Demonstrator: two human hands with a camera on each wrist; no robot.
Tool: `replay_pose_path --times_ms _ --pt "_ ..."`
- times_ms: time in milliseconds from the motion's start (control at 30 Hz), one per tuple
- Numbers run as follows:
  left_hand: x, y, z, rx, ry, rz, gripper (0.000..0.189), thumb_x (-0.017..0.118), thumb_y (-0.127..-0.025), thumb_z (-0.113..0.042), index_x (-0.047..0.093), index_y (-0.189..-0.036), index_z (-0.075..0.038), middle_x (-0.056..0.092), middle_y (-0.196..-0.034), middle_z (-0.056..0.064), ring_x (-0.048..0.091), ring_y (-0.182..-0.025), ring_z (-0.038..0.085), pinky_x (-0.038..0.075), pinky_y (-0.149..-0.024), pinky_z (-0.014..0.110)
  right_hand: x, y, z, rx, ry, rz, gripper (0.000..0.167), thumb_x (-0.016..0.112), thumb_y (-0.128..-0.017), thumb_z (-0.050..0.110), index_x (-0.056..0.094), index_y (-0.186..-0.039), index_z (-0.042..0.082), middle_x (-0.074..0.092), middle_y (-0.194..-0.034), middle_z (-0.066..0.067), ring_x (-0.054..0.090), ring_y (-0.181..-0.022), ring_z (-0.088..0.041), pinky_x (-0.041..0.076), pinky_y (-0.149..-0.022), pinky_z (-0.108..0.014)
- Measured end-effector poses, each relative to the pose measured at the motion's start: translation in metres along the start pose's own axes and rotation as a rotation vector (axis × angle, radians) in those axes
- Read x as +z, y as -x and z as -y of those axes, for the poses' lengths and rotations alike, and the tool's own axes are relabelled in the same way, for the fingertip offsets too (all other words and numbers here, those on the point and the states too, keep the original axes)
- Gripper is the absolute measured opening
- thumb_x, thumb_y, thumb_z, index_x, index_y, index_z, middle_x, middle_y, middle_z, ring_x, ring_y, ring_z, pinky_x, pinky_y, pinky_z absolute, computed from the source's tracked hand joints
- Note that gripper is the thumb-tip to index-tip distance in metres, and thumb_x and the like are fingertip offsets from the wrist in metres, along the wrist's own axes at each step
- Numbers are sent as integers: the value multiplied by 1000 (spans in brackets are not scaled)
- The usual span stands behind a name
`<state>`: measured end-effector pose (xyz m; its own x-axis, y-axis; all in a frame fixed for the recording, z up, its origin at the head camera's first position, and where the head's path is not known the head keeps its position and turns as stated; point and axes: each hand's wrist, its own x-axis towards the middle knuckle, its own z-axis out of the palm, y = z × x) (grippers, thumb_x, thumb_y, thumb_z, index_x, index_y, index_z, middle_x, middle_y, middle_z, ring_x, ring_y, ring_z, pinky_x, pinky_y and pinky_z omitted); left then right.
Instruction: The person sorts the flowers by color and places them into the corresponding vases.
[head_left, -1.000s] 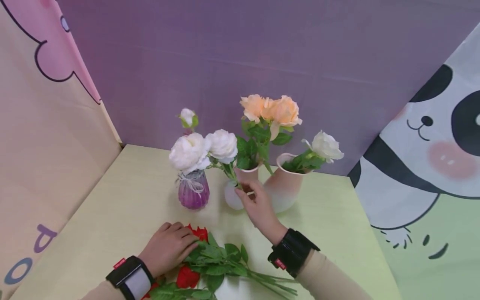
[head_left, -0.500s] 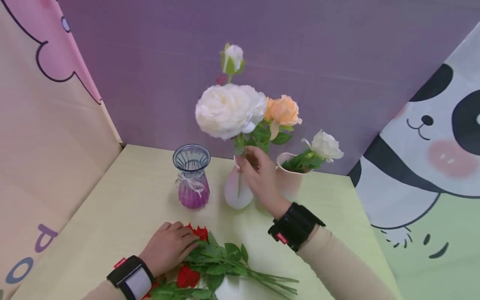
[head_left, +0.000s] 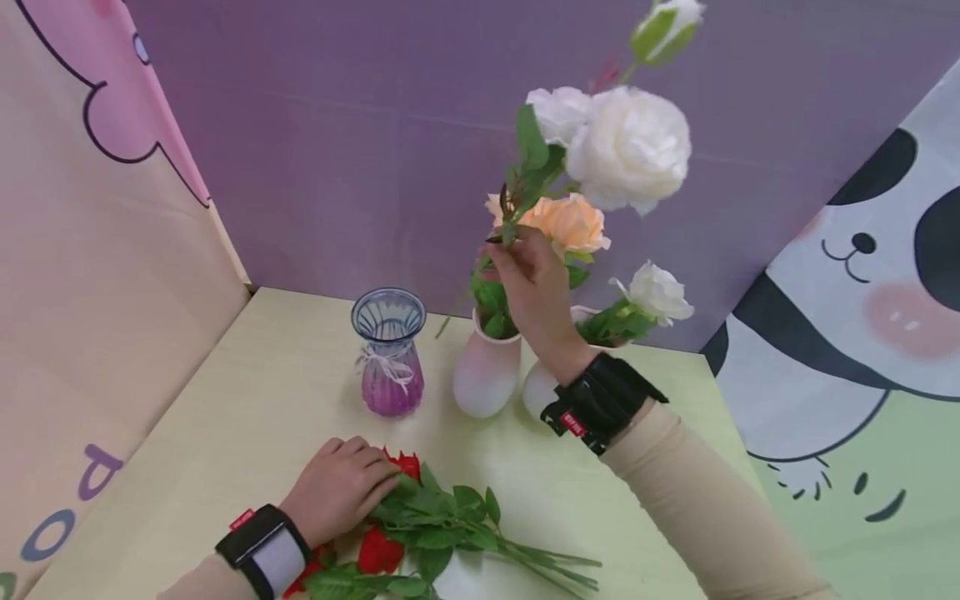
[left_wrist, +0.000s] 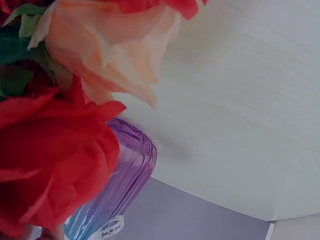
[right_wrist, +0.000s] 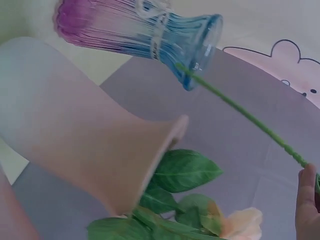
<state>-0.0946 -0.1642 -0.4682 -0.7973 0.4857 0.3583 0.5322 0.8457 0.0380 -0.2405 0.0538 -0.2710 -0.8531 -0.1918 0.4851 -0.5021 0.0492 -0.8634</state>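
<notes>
My right hand (head_left: 542, 296) pinches the stem of a white rose spray (head_left: 633, 150) above the vases. Its blooms and bud tilt up to the right; the bare green stem (right_wrist: 245, 114) slants down to the left, its tip in the air. At the table's front, my left hand (head_left: 341, 487) rests on a bunch of red roses (head_left: 381, 552), fingers over the leaves and fingertips hidden. A peach rose (left_wrist: 107, 47) shows among the red ones in the left wrist view. A blue-and-purple glass vase (head_left: 392, 367) with a white bow stands without flowers.
A pink-white vase (head_left: 487, 379) holds peach roses (head_left: 573, 223) just under my right hand. Behind my right wrist, a second pink-white vase (head_left: 538, 392) holds a white rose (head_left: 656, 292). A purple backdrop (head_left: 322, 167) closes the table (head_left: 225, 400) at the back.
My right hand has lifted the white rose spray out of the glass vase, then moved it up and right, tipping its blooms rightward. My left hand has stayed on the red roses.
</notes>
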Motion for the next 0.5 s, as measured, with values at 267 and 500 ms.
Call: replay_pose_path --times_ms 267,500 --pt "1 3 2 -5 0 -8 14 73 -88 -35 78 -98 -26 73 -93 -10 62 -88 14 51 -76 35 6 -8 2 -47 -91 -36 23 51 -98 -8 50 -119 -16 62 -107 -37 68 -79 -6 60 -79 -32" --pt "3 4 2 -15 11 11 14 72 -89 -35 78 -98 -26 73 -93 -10 61 -88 13 50 -77 35 13 -4 -7 48 158 99 29 55 -99 2 55 -128 -3 65 -112 -29 70 -97 -36 59 -86 -38"
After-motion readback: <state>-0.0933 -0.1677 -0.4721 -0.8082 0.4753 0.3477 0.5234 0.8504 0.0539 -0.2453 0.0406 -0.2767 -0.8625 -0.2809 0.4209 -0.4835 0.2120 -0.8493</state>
